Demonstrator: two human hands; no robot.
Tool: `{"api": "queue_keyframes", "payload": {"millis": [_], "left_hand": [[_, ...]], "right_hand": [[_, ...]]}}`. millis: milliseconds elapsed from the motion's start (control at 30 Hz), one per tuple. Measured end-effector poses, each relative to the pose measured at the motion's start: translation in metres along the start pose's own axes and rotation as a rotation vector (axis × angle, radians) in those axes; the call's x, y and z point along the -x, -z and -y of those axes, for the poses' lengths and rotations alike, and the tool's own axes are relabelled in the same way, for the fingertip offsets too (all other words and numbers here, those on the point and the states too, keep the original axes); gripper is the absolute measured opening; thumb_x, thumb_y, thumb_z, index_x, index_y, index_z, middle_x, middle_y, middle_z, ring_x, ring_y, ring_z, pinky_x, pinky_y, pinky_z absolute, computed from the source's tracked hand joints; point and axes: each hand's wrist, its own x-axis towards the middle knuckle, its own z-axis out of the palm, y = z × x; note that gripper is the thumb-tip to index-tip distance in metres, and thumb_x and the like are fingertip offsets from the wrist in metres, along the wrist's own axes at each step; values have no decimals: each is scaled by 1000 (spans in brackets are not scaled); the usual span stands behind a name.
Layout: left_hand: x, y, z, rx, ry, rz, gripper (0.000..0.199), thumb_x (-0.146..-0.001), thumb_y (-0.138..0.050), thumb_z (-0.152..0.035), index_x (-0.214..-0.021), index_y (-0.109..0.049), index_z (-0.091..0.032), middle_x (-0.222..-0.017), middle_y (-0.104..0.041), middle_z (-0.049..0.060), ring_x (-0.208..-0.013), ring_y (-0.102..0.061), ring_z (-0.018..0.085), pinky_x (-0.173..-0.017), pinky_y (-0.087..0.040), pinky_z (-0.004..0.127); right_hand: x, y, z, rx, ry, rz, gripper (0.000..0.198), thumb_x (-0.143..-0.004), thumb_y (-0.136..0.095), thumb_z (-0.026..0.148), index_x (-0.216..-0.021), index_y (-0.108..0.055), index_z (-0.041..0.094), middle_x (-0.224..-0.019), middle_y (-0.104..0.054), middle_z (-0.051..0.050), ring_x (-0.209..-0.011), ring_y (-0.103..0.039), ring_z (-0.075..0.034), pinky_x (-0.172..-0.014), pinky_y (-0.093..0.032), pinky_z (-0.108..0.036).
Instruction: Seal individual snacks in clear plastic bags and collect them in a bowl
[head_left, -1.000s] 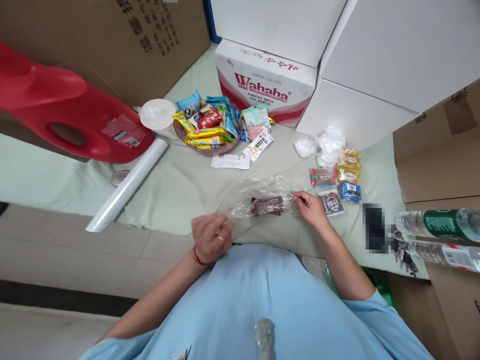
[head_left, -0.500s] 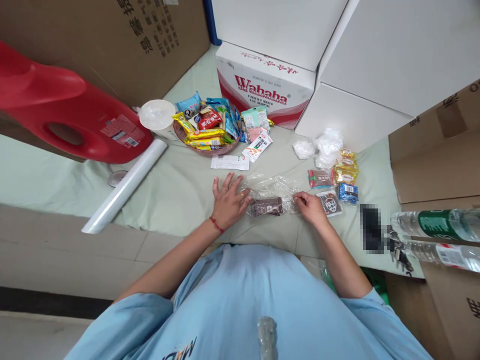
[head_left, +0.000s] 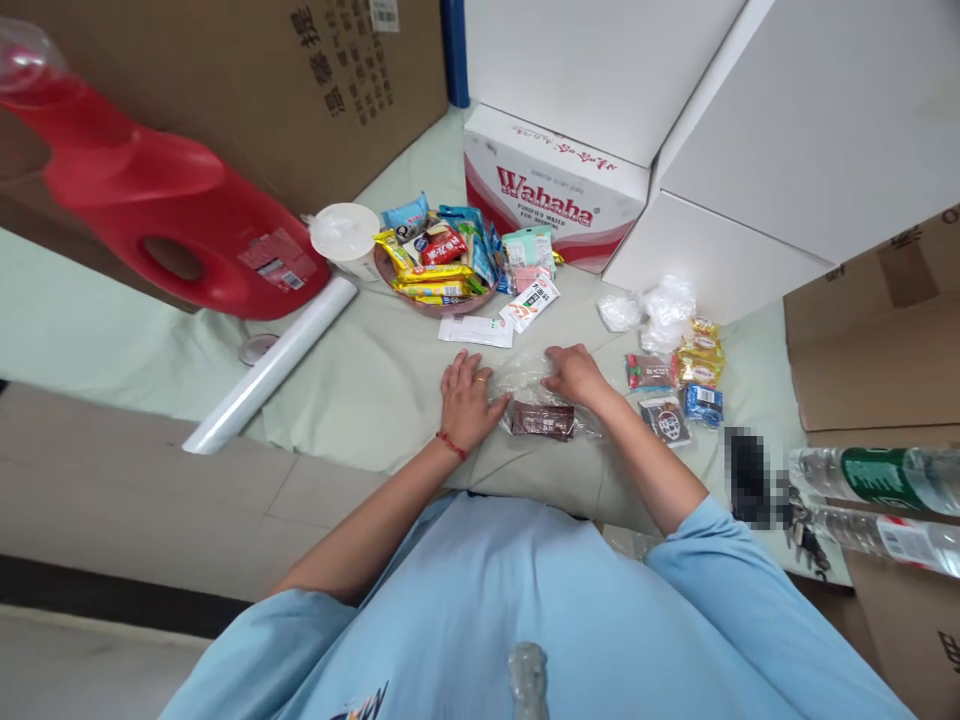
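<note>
A brown snack packet [head_left: 542,421] lies on a crumpled sheet of clear plastic wrap [head_left: 523,374] on the pale green cloth, between my hands. My left hand [head_left: 466,405] rests flat at the left edge of the wrap, fingers stretched out and thumb towards the packet. Above the packet's right end, my right hand [head_left: 577,378] has curled fingers on the upper right part of the wrap; its fingertips are partly hard to make out. Right of that hand lie a dark square packet [head_left: 665,420] and a red-and-brown packet [head_left: 650,371].
A basket of snacks [head_left: 439,305] stands at the back beside a white tub [head_left: 346,238]. Left are a wrap roll [head_left: 270,365] and a red jug [head_left: 217,235]. Crumpled clear bundles [head_left: 667,310], yellow packets [head_left: 700,362], a blue packet [head_left: 703,404] and bottles [head_left: 881,478] are right.
My right hand has moved left and up, bringing the right side of the wrap over towards the packet. My left hand stays at the left edge. The camera view has shifted slightly.
</note>
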Motion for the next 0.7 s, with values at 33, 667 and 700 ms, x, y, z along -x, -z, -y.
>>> {"api": "queue_keyframes", "payload": {"millis": [33,667,700], "left_hand": [[0,-1,1,9,-7,-7,38,-85,-71,-43,-112,-64,-18,-147,-53,17,-152,-30,37,-123,-26,55],[11,51,-4,493,59,356,23,-94,-50,-31,-95,-71,-20,-86,-73,3,-80,-67,18,-78,-51,31],[13,50,-16,508,68,364,24,-95,-49,-31,-94,-70,-20,-82,-72,2,-79,-66,18,-77,-51,31]], "right_hand": [[-1,-1,2,-14,3,34,43,-90,-68,26,-131,-65,14,-102,-73,-13,-107,-58,-29,-86,-44,-33],[100,-43,34,2,384,-43,39,-99,-55,16,-133,-68,30,-109,-58,-8,-97,-47,-23,-86,-38,-33],[99,-44,35,-27,389,-53,36,-98,-55,16,-128,-70,28,-109,-58,-9,-98,-48,-23,-87,-40,-34]]}}
